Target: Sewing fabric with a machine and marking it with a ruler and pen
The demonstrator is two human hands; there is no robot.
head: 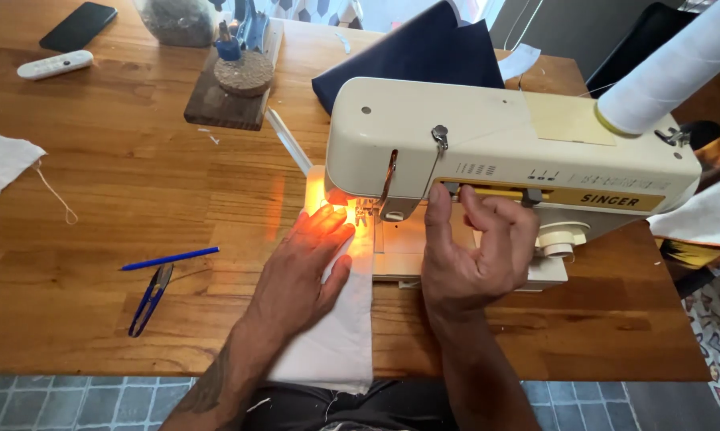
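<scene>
My left hand (300,271) lies flat, fingers spread wide, pressing a strip of white cloth (336,335) onto the tabletop (96,168). The cloth hangs over the near tabletop edge toward my lap and runs away from me to the needle area under the head of the cream sewing machine (503,152). My fingertips (336,217) sit just beside the presser foot, lit orange by the machine's lamp.

My right hand (475,251) holds nothing; it is half curled, fingers raised against the front of the machine just below the yellow panel, thumb pointing up. I cannot tell which control it touches.

Open room: the tabletop left of my left hand is broad. 1 blue pen (170,258) and 1 pair of blue thread snips (150,298) lie there, well apart from the cloth. Right of the machine, little room remains before the tabletop edge.

Hidden or unclear: the needle and foot are washed out by lamp glare. A white thread cone (671,68) is cut off at the upper right.

Farther back: dark blue fabric (424,52) behind the machine, a wooden block with a cork disc (232,88), a white remote (55,64), a black phone (78,25), and white cloth scrap (1,164) at the left edge. The surface is jointed wood planks; grey floor tiles show below.
</scene>
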